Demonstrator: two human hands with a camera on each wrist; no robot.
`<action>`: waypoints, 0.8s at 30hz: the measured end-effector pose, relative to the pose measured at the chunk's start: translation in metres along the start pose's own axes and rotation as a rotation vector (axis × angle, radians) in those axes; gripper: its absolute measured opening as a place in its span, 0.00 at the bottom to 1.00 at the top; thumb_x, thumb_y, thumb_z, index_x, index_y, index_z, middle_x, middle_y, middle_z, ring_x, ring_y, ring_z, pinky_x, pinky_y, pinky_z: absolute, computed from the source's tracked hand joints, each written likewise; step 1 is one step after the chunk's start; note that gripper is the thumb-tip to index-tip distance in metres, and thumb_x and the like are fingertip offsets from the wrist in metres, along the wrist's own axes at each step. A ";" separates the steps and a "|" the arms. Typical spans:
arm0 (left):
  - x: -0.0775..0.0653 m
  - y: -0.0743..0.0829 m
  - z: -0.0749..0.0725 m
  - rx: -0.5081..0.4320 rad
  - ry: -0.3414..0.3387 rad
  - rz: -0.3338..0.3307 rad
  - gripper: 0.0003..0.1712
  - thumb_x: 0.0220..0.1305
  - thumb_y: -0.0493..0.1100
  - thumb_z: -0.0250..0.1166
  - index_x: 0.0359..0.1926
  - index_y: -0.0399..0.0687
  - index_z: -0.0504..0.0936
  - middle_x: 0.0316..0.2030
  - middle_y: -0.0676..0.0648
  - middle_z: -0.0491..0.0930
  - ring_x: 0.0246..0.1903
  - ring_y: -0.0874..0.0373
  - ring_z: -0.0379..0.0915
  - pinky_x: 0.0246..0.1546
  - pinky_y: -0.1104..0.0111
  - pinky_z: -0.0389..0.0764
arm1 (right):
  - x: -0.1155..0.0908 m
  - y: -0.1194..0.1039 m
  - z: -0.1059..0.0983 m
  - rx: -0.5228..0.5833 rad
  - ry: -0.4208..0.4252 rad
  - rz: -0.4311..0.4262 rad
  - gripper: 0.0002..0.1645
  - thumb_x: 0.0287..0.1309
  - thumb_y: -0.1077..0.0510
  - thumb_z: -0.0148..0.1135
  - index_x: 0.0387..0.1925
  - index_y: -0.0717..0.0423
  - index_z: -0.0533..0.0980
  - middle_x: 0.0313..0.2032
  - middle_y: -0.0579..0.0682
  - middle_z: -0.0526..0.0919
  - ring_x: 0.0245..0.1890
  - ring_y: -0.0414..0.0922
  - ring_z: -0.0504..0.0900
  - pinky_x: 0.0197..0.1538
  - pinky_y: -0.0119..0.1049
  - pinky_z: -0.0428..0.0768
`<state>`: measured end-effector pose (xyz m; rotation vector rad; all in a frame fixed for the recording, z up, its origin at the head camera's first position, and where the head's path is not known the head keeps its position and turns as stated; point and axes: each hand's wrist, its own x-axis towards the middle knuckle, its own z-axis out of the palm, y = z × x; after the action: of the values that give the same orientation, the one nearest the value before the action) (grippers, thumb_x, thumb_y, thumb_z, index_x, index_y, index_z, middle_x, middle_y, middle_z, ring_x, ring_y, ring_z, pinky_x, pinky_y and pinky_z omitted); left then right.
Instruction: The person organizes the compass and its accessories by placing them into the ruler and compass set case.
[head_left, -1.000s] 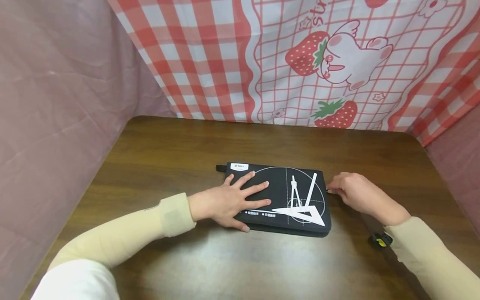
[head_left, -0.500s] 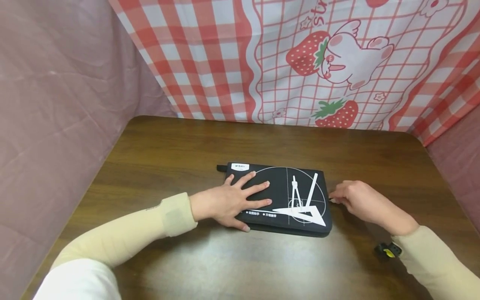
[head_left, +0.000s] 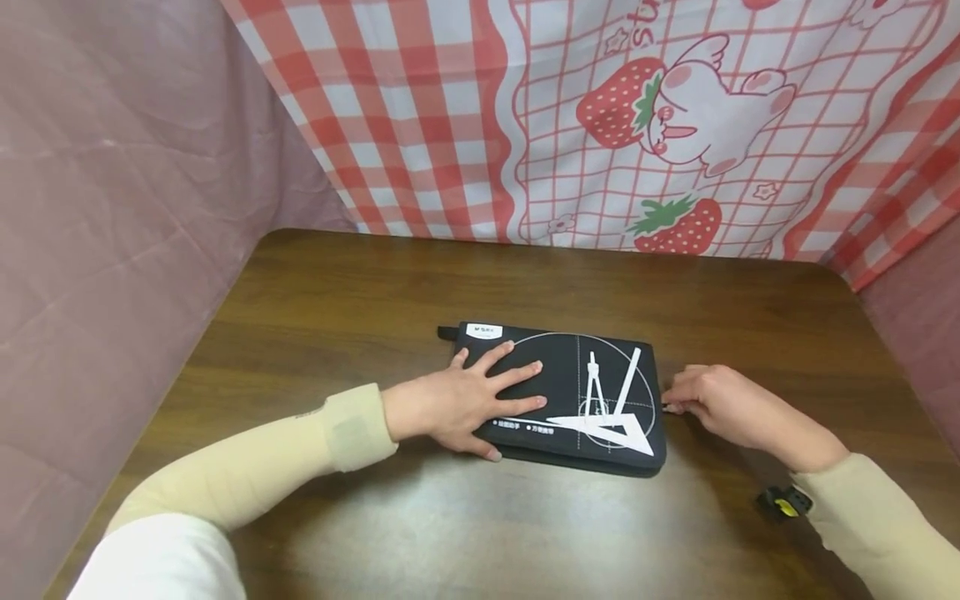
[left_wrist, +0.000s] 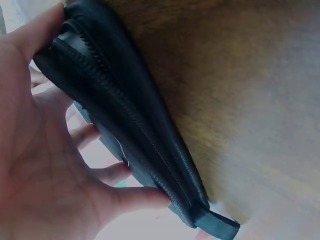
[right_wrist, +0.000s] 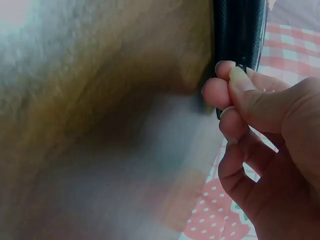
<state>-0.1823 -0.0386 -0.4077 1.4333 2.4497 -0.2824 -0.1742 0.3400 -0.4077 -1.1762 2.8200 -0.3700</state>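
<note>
A black zippered case (head_left: 551, 362) lies flat on the table, printed in white with a compass, a ruler and a set square. My left hand (head_left: 461, 406) rests on its left part with straight, spread fingers. At the case's right edge, my right hand (head_left: 723, 406) pinches a small zipper pull (right_wrist: 242, 66) between thumb and curled fingertips, which mostly hide it. In the left wrist view, the zipper (left_wrist: 125, 102) runs along the case's side, its tooth rows apart near the upper left end. A black fabric loop (head_left: 447, 332) sticks out at the case's far left corner.
The brown wooden table (head_left: 360, 292) surrounds the case. A red and white checked curtain (head_left: 420, 125) with strawberries hangs behind it. Pink cloth (head_left: 135, 167) hangs at the left. A black and yellow device (head_left: 785, 502) is by the right wrist.
My right hand has slid along the case's right edge toward the near side, still pinching the zipper pull. The left hand stays spread on the case.
</note>
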 end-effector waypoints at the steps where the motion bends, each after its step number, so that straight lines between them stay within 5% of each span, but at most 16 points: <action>1: 0.000 0.000 0.000 0.000 0.002 -0.001 0.53 0.59 0.78 0.55 0.78 0.77 0.39 0.78 0.54 0.26 0.75 0.38 0.24 0.59 0.33 0.62 | -0.001 -0.001 0.000 0.007 -0.008 0.015 0.15 0.43 0.72 0.77 0.32 0.53 0.88 0.26 0.34 0.78 0.28 0.33 0.72 0.31 0.32 0.78; 10: 0.002 0.004 0.005 0.062 0.053 0.017 0.53 0.61 0.78 0.51 0.79 0.71 0.38 0.78 0.50 0.26 0.76 0.40 0.23 0.68 0.39 0.48 | 0.003 -0.008 -0.001 0.066 -0.083 0.198 0.08 0.49 0.61 0.78 0.33 0.50 0.86 0.30 0.39 0.84 0.26 0.35 0.75 0.35 0.38 0.82; 15: 0.000 0.010 0.004 0.089 0.029 0.078 0.42 0.71 0.71 0.46 0.78 0.77 0.37 0.78 0.48 0.26 0.76 0.40 0.24 0.66 0.40 0.56 | 0.005 -0.008 0.000 0.055 -0.079 0.240 0.07 0.49 0.62 0.77 0.32 0.51 0.86 0.27 0.40 0.84 0.23 0.35 0.74 0.32 0.39 0.81; 24: -0.010 0.009 -0.005 0.067 0.040 0.080 0.34 0.76 0.60 0.46 0.77 0.81 0.43 0.79 0.51 0.34 0.76 0.39 0.32 0.60 0.39 0.66 | 0.010 -0.006 0.000 0.184 -0.095 0.322 0.10 0.57 0.64 0.71 0.42 0.57 0.85 0.23 0.39 0.80 0.20 0.37 0.73 0.24 0.32 0.74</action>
<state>-0.1706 -0.0412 -0.3994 1.5745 2.4286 -0.3240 -0.1767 0.3287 -0.4054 -0.6724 2.7559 -0.5194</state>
